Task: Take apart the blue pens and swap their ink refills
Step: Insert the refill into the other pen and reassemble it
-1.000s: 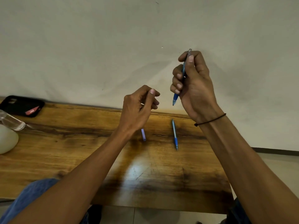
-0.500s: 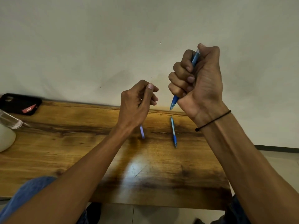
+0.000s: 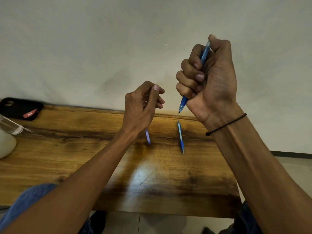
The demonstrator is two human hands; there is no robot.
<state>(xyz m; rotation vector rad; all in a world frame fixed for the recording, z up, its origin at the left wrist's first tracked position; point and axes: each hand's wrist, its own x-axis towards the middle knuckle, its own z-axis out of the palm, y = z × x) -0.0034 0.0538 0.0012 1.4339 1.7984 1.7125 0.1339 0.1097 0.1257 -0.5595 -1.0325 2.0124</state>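
Above the wooden table (image 3: 67, 149), right hand (image 3: 209, 78) fists 1 blue pen (image 3: 183, 103) tip-down; left hand (image 3: 141, 107) is curled, contents unclear. Second pen (image 3: 180, 137) lies on the table. Likely next: unscrew the barrel.

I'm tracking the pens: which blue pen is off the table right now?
The blue pen in the right hand, gripped in a fist, tip pointing down. The other blue pen lies flat on the wooden table.

head view, forward-down (close) over table (image 3: 67, 157)
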